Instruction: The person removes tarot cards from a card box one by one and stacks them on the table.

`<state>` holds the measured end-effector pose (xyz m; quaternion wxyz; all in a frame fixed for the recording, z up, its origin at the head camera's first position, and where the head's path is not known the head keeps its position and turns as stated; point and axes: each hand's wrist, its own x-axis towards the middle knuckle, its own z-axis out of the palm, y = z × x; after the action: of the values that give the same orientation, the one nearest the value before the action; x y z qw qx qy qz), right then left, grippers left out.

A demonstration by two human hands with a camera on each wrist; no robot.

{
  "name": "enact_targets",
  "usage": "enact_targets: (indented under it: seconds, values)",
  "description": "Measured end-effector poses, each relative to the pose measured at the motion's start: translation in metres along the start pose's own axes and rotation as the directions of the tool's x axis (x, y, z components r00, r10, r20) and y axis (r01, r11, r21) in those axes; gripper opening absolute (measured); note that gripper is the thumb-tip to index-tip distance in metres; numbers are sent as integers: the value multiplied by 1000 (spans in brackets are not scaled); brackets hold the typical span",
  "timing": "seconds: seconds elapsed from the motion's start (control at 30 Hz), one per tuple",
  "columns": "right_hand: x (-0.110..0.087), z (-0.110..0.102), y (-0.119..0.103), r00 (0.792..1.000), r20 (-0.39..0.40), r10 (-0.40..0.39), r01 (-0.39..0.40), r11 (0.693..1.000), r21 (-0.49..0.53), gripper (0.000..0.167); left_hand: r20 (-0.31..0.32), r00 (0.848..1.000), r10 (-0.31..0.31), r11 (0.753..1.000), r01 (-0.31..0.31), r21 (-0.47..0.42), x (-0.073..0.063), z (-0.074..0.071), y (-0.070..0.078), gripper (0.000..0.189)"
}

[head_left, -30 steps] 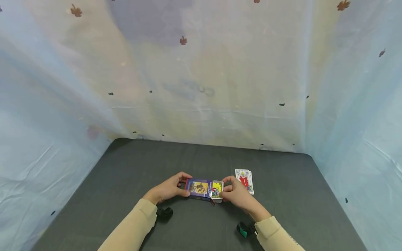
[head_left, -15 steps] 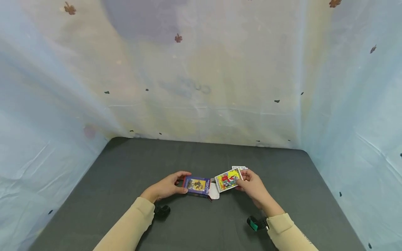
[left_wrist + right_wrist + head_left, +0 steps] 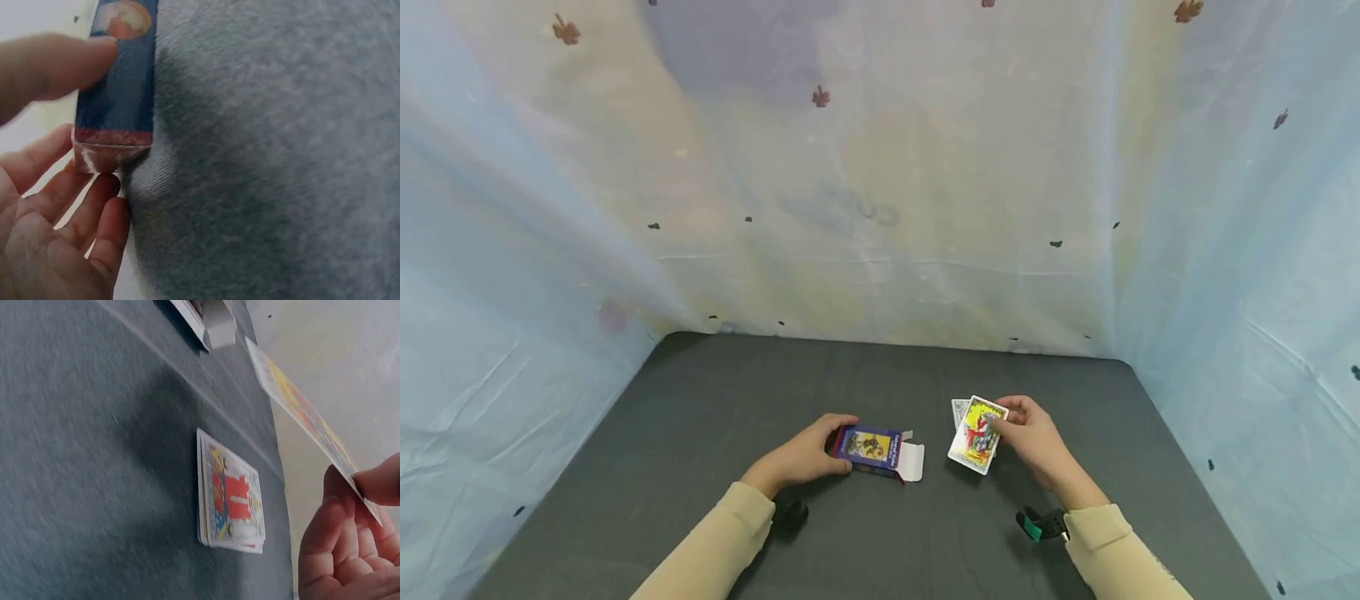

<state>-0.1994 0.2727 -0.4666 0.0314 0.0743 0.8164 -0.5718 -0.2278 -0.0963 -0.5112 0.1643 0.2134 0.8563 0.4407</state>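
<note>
A blue card box point(image 3: 868, 447) with a yellow picture lies on its broad side, its white end flap point(image 3: 912, 462) folded out to the right. My left hand point(image 3: 808, 450) grips the box's left end, thumb on the near side and fingers at the far side. Between thumb and fingers, my right hand point(image 3: 1036, 437) pinches a yellow and red illustrated card point(image 3: 979, 435) by its edge. That card is tilted and raised over a small stack of cards point(image 3: 232, 500), whose top card shows a red figure. In the head view it covers most of the stack.
A dark grey cloth-covered table point(image 3: 760, 375) lies under everything. Pale patterned curtains point(image 3: 887, 208) stand along its back and both sides. A black strap with a green patch point(image 3: 1033, 525) hangs at the right wrist.
My right hand has drawn the card out of the box and carried it right, over the stack, turning it upright. The left hand stays on the box, whose white flap now shows.
</note>
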Motion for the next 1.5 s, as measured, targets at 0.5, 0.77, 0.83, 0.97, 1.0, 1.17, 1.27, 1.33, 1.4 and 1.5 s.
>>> enact_targets:
  seconds: [0.5, 0.77, 0.83, 0.97, 1.0, 1.17, 1.27, 1.33, 1.4, 1.5]
  values:
    - [35, -9, 13, 994, -71, 77, -84, 992, -94, 45, 42, 998, -47, 994, 51, -96, 9, -3, -19, 70]
    - [47, 1, 20, 994, -86, 68, -75, 995, -73, 43, 84, 995, -47, 981, 62, -185, 12, -3, -18, 71]
    - [48, 3, 20, 994, -89, 56, -63, 995, -83, 42, 86, 995, -49, 978, 66, -198, 11, -3, -17, 70]
    - [50, 7, 21, 995, -93, 31, -39, 995, -92, 41, 84, 995, -59, 974, 76, -212, 9, -4, -15, 71]
    - [50, 8, 21, 995, -95, 28, -37, 995, -93, 41, 84, 995, -61, 974, 78, -214, 9, -3, -15, 71]
    - [53, 14, 22, 995, -101, 25, -36, 994, -100, 40, 87, 994, -71, 973, 88, -213, 7, -3, -15, 72]
    - [55, 16, 23, 994, -109, 19, -31, 994, -108, 39, 87, 994, -70, 973, 87, -215, 7, -3, -16, 72]
    - [55, 17, 23, 993, -115, 10, -24, 992, -123, 38, 85, 994, -67, 972, 84, -218, 7, -3, -16, 72]
    - [56, 18, 23, 992, -122, 5, -24, 988, -151, 37, 84, 994, -69, 973, 85, -214, 7, -3, -16, 72]
    - [56, 19, 23, 990, -139, 3, -33, 977, -212, 37, 84, 994, -71, 973, 88, -212, 8, -4, -17, 73]
